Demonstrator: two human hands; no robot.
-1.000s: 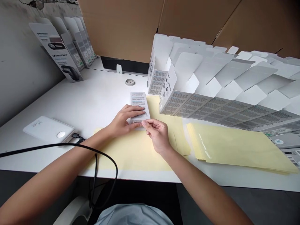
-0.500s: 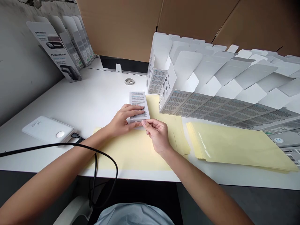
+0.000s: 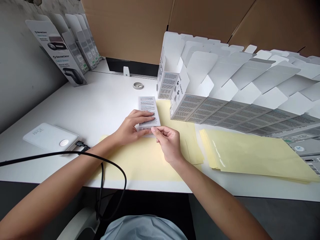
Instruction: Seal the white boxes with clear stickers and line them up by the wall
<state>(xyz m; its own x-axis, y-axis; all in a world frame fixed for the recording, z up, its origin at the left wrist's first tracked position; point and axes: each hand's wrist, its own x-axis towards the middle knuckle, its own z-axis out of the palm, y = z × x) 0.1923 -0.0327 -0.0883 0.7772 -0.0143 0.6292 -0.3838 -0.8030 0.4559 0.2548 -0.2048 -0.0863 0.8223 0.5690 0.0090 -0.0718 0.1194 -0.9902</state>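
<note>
A small printed carton (image 3: pixel 147 104) lies flat in front of me, its barcode end towards me. My left hand (image 3: pixel 133 126) rests across it, fingers stretched out over the printed face and thumb along the near end. At the near right corner of the carton, my right hand (image 3: pixel 168 138) is closed in a pinch, thumb against forefinger. Whatever is between those fingertips is too small or hidden to make out. Beneath both hands spread pale yellow sheets (image 3: pixel 140 163), which reach partly under the carton.
Several open cartons (image 3: pixel 215 110) stand in rows at the right, flaps up. A stack of yellow sheets (image 3: pixel 255 153) lies before them. More cartons (image 3: pixel 67 63) stand back left. A white power bank (image 3: pixel 50 137), a black cable (image 3: pixel 62 154) and a grey ring (image 3: pixel 138 86) are also on the table.
Both hands keep almost the same pose on the carton. The view has shifted very slightly.
</note>
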